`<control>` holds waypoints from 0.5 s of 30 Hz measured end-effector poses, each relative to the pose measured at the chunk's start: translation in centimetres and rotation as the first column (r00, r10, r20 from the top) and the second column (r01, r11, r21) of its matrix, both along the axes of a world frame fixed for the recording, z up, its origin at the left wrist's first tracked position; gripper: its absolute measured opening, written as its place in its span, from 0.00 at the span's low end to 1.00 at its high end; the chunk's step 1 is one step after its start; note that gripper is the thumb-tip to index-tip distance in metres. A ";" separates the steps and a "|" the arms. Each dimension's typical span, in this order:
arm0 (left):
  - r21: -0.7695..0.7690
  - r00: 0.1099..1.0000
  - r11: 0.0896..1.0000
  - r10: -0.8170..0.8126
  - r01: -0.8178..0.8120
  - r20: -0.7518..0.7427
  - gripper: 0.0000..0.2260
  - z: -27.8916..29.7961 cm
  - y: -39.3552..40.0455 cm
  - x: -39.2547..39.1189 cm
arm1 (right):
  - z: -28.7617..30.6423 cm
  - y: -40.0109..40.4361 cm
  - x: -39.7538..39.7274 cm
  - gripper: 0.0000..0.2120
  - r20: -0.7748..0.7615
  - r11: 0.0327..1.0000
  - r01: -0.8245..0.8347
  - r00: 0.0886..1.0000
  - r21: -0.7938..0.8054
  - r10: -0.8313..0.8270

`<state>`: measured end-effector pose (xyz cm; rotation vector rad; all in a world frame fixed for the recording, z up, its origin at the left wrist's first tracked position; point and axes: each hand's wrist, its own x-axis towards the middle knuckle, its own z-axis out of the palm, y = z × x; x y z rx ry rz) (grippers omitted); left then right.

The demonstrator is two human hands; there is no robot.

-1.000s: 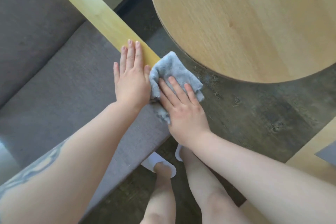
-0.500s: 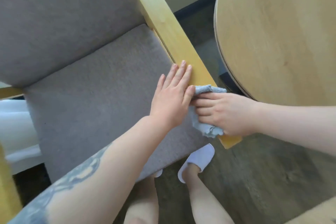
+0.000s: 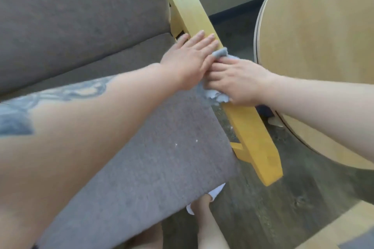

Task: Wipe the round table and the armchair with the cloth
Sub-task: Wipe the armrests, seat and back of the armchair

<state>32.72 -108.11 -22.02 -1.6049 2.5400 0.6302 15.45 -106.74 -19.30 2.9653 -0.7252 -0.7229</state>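
Both hands moved up the armchair's wooden armrest (image 3: 204,18), away from its front end, so more bare armrest showed below them than 0.5 s ago. Left hand (image 3: 188,60) stayed flat, fingers straight, now further along toward the backrest. Right hand (image 3: 236,82) slid the grey cloth (image 3: 219,53) along with it, bunched under curled fingers. Round table (image 3: 315,46) shifted right in view as the head turned.

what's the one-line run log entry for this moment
phase: wiping armchair armrest | right hand: grips cloth on armrest | left hand: flat beside | round table: untouched
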 end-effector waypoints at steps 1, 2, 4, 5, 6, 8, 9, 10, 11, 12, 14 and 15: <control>0.025 0.997 0.996 0.081 -0.080 -0.013 0.23 0.2 -1.1 0.4 | -0.8 -1.2 1.4 0.25 0.043 0.996 0.074 0.996 -0.047 -0.072; 0.054 0.991 0.990 0.132 -0.131 -0.021 0.23 0.4 -2.1 0.7 | -1.6 -1.5 2.6 0.24 0.083 0.982 0.179 0.981 -0.068 -0.173; 0.083 0.993 0.990 0.118 -0.118 0.001 0.23 1.0 -3.0 0.6 | -2.4 0.6 3.3 0.23 0.187 0.928 0.367 0.917 -0.062 -0.351; 0.094 0.995 0.991 0.096 -0.096 -0.003 0.23 1.1 -3.0 0.6 | -2.5 3.0 2.5 0.21 0.269 0.902 0.431 0.873 -0.034 -0.407; 0.106 0.995 0.990 0.096 -0.093 -0.023 0.24 1.2 -2.7 0.5 | -2.6 6.1 1.3 0.21 0.323 0.881 0.473 0.833 0.003 -0.449; 0.093 0.987 0.988 0.132 -0.124 -0.087 0.24 0.5 -1.0 0.7 | -2.1 12.8 -1.2 0.24 0.344 0.825 0.559 0.761 0.081 -0.549; 0.064 0.979 0.986 0.163 -0.156 -0.120 0.24 -0.2 0.4 0.9 | -1.7 15.9 -1.9 0.26 0.360 0.779 0.617 0.705 0.113 -0.611; 0.039 0.967 0.977 0.211 -0.208 -0.142 0.24 -1.0 2.3 1.2 | -1.7 18.5 -2.0 0.28 0.395 0.708 0.691 0.615 0.147 -0.682; 0.028 0.952 0.962 0.274 -0.273 -0.138 0.25 -2.1 4.6 1.8 | -1.9 20.4 -1.3 0.30 0.443 0.620 0.762 0.498 0.186 -0.745; 0.043 0.928 0.935 0.355 -0.353 -0.110 0.25 -3.3 7.1 2.6 | -2.2 21.5 0.3 0.31 0.480 0.515 0.823 0.360 0.240 -0.800; 0.118 0.851 0.847 0.524 -0.519 -0.018 0.28 -6.1 12.8 4.9 | -3.4 22.2 4.9 0.30 0.509 0.368 0.858 0.151 0.358 -0.847; 0.149 0.812 0.800 0.583 -0.581 0.032 0.28 -7.3 15.5 6.3 | -4.4 22.4 7.3 0.30 0.498 0.379 0.837 0.151 0.396 -0.854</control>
